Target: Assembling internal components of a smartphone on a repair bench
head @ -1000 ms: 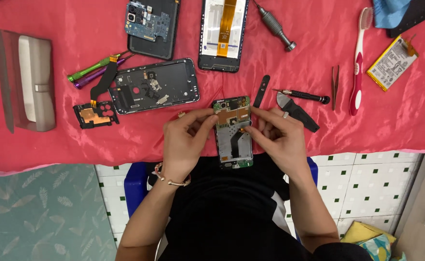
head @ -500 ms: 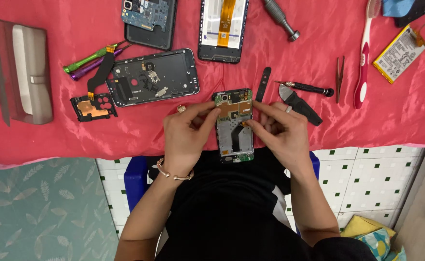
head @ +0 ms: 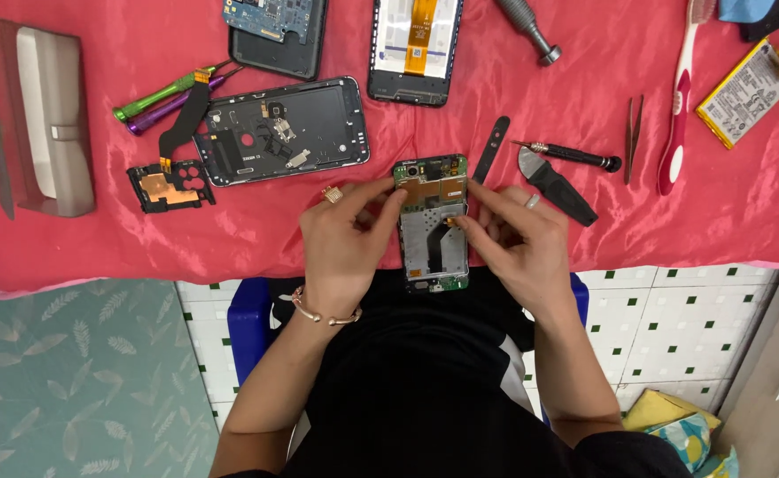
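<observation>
An opened phone (head: 433, 226) with bare green boards at both ends and a metal midframe sits at the near edge of the red cloth. My left hand (head: 345, 243), ring on one finger and bracelet at the wrist, grips its left side. My right hand (head: 515, 239) holds the right side, its fingertips pinching at a small orange connector near the phone's middle. Just beyond my right hand lie a black pry tool (head: 556, 184), a small screwdriver (head: 572, 156) and a thin black strip (head: 491, 149).
On the red cloth (head: 584, 80): a black phone frame (head: 285, 131), a camera module with flex cable (head: 171, 181), green and purple screwdrivers (head: 161, 96), a grey case (head: 42, 119), a screen panel (head: 414, 49), another board (head: 274, 26), tweezers (head: 633, 137), a toothbrush (head: 678, 115), a battery (head: 745, 93).
My view has shifted slightly, so everything sits a little lower in frame. Both hands stay on the phone; my right fingertips have moved to the connector at its middle.
</observation>
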